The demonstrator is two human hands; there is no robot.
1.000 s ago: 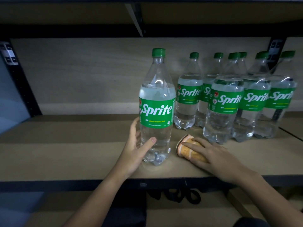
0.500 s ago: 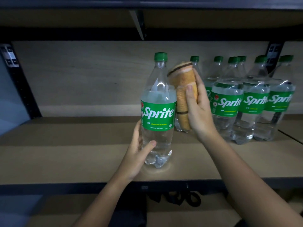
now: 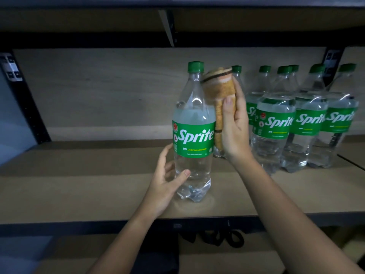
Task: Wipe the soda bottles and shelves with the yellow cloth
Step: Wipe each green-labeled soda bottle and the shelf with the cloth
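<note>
Since 1 s ago the cloth (image 3: 218, 99) has been lifted off the shelf (image 3: 79, 186) by the right hand (image 3: 234, 125) and brought up against the right side of the front bottle (image 3: 193, 131); since 0.5 s ago little has changed, hand and cloth sitting approx. at the same height.

Cloth is gripped by the right hand, thumb pressed across its front, fingers wrapped behind; it is bunched into a tall wad, yellow-orange w/ a dark stripe near the top. Its upper end reaches the bottle's neck, just below the green cap; its lower end hangs beside the Sprite label. Cloth appears to touch the bottle's shoulder, though exact contact can't be confirmed.

Front bottle stands upright on the shelf, near the front edge, clear liquid inside. Its lower part is held by the left hand (image 3: 166, 182): thumb laid across the front below the label, fingers curled round the left side and back.

More Sprite bottles (image 3: 292, 123) are grouped upright to the right, toward the back wall, well apart from the front bottle; one is partly hidden behind the right hand. An upper shelf is seen overhead, w/ a black upright at far left.
</note>
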